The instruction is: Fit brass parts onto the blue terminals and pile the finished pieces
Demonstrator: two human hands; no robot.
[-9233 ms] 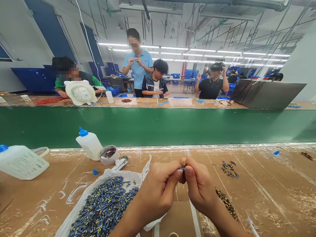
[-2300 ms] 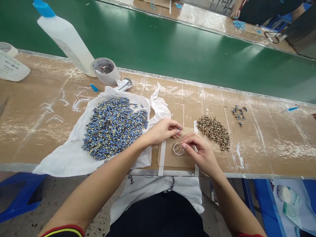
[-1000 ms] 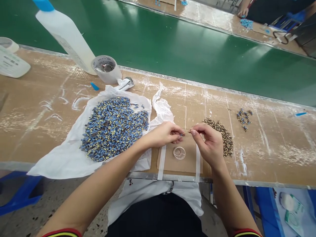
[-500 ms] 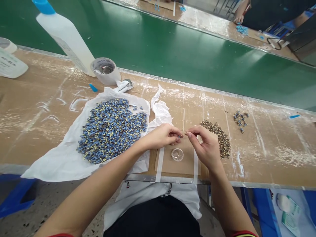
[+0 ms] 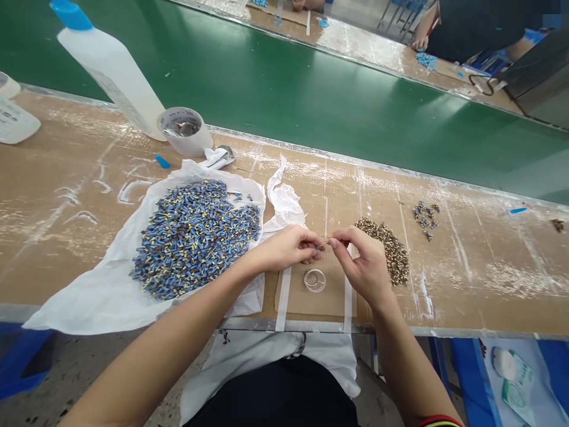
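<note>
My left hand [image 5: 297, 246] is closed in a pinch, with a bit of a small blue piece [image 5: 318, 247] showing at its fingertips. Close beside it, my right hand [image 5: 365, 261] pinches a thin tan stick [image 5: 326, 242] whose tip reaches the left fingertips. My fingers hide most of both items. Below the hands stands a small clear round dish [image 5: 315, 280]. A heap of blue and yellow small pieces [image 5: 191, 237] lies on a white cloth [image 5: 98, 290] to the left. Partly behind my right hand is a pile of brown and cream small pieces [image 5: 393, 252].
A white bottle with a blue cap [image 5: 111, 71] and a tape roll [image 5: 189, 133] stand at the back left. Crumpled white tissue [image 5: 284, 201] lies behind my hands. Several loose pieces [image 5: 425, 218] are on the right. Beyond the green belt [image 5: 311, 89], another person's hand [image 5: 420, 42] is near blue parts.
The whole view has shifted slightly, so the bench things appear a little further left. My hands keep the same pinch, fingertips close together.
</note>
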